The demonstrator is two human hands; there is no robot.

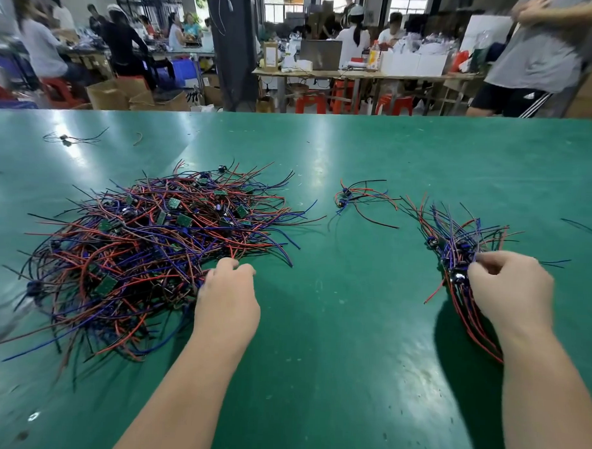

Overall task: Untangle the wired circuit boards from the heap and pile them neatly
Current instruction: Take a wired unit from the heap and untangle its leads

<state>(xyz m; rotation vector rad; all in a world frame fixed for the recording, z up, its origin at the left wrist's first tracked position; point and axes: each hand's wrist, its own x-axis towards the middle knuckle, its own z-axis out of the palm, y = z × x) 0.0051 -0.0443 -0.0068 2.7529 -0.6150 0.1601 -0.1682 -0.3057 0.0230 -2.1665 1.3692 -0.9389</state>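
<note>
The tangled heap (146, 246) of red, blue and black wires with small green boards lies on the left half of the green table (351, 327). The sorted pile (455, 243) sits well apart on the right, probably so that finished pieces cannot snag back into the tangle. The left hand (228, 289) is at the heap's near right edge with its fingers curled down into the strands. The back of the hand hides the fingertips, so I cannot tell whether it has pinched a wire yet. Working from that edge makes sense, since the ends there stick out free and a board can be drawn sideways rather than up through the mass. The right hand (510, 289) grips the pile around its middle, thumb and fingers closed on the wires, likely keeping the boards bunched and the leads running one way. Between the hands is a wide bare strip of table, giving room to pull a long lead clear. A small clump (352, 197) of a few wired boards lies farther back in that gap, beside neither group. The table's far edge is well beyond everything.
</note>
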